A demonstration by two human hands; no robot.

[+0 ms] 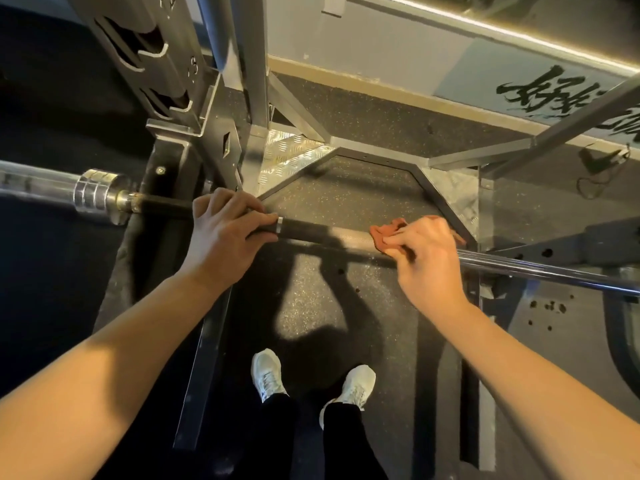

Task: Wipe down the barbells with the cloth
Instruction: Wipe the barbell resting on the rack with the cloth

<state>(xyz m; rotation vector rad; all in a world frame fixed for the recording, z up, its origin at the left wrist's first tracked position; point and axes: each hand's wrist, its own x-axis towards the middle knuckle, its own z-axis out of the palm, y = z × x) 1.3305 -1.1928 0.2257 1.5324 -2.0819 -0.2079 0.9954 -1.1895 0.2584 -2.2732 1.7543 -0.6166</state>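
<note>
Two bare forearms reach forward from the bottom of the view; below and between them, two white shoes [266, 375] stand on a dark speckled rubber floor [311, 306]. Just ahead, a barbell [325, 233] runs crosswise at about waist height, and both hands are on it. The left hand [225, 230] grips the dark shaft with fingers curled over the top, steadying it. Well apart to its right, the right hand [426, 251] pinches a small reddish-brown cloth [388, 233] and presses it onto the shaft, the cloth bunched under fingers and thumb. Left of the left hand, the shaft meets a shiny chrome sleeve [100, 195]; right of the right hand, the bar continues out of view. Beyond the hands rises a grey steel rack [249, 81], and past it a wall [398, 57] with dark brush lettering. The wiping looks mid-course: the cloth sits partway along this bar, no clean or dirty stretch can be told apart, and the sleeve and any other barbells likely remain.
</note>
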